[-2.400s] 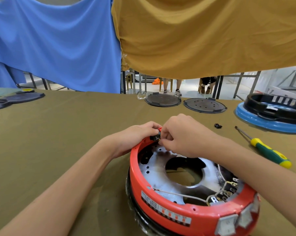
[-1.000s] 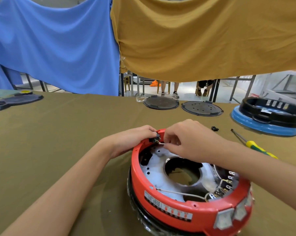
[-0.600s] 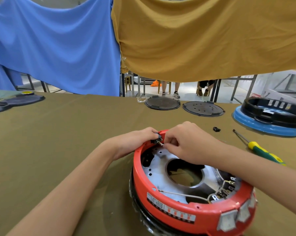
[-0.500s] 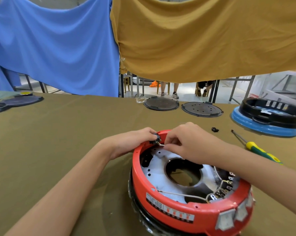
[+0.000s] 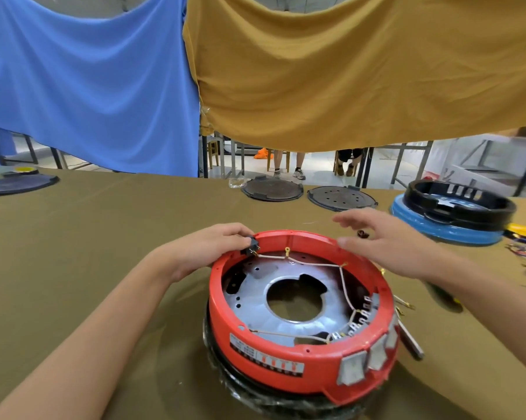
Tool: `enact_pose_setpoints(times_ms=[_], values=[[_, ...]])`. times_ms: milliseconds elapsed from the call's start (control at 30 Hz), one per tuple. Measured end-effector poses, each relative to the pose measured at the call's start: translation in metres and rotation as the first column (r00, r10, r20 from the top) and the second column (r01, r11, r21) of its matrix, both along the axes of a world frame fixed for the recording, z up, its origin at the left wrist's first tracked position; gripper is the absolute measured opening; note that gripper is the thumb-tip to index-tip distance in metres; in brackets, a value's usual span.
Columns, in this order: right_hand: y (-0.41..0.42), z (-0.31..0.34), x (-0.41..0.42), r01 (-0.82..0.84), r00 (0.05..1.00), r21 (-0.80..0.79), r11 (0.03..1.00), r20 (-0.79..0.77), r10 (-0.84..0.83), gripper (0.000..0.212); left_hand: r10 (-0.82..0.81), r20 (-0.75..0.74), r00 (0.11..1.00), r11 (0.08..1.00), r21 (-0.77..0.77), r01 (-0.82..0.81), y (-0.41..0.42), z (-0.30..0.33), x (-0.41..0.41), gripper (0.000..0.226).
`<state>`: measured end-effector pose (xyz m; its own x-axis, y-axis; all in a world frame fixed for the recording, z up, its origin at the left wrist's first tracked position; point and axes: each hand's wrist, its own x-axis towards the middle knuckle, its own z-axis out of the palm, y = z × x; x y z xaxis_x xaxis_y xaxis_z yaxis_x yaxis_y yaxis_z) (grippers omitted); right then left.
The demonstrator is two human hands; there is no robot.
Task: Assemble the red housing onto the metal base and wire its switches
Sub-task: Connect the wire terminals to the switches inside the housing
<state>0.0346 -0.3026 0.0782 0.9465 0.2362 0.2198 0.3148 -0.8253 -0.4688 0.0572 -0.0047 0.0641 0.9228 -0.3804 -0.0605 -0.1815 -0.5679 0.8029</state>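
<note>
The red housing (image 5: 286, 353) sits round the metal base (image 5: 255, 307) in front of me on the olive table. My left hand (image 5: 207, 250) grips a small black switch (image 5: 251, 247) at the housing's far left rim. A pale wire (image 5: 313, 263) runs from that switch across the inside to the switch terminals (image 5: 360, 319) at the right. Grey switch buttons (image 5: 364, 362) show on the outer front right. My right hand (image 5: 386, 241) hovers over the far right rim with straight fingers, holding nothing.
Two black round plates (image 5: 272, 189) (image 5: 342, 197) lie at the table's far edge. A black ring on a blue base (image 5: 449, 213) stands at the right, with loose wires (image 5: 525, 253) beside it. A small black part (image 5: 361, 234) lies behind my right hand. Blue and ochre cloths hang behind.
My right hand has let go at the black switch and moved right, fingers spread. The wire now lies exposed across the housing. My left hand still holds the switch.
</note>
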Motion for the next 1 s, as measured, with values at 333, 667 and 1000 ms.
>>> enact_pose_setpoints(times_ms=[333, 667, 1000], values=[[0.013, -0.018, 0.022, 0.052, 0.957, 0.620, 0.783, -0.256, 0.138, 0.027, 0.222, 0.003, 0.975, 0.973, 0.054, -0.222, 0.013, 0.005, 0.005, 0.030], [-0.007, -0.030, 0.015, -0.020, 0.881, 0.691, 0.722, -0.329, 0.339, 0.030, 0.299, 0.015, 0.954, 0.953, 0.046, -0.299, 0.013, -0.002, 0.014, 0.022], [-0.030, -0.028, 0.012, 0.214, 0.956, 0.145, 0.966, -0.235, -0.176, 0.009, 0.381, 0.150, 0.912, 0.910, 0.115, -0.399, 0.005, -0.002, 0.014, 0.029]])
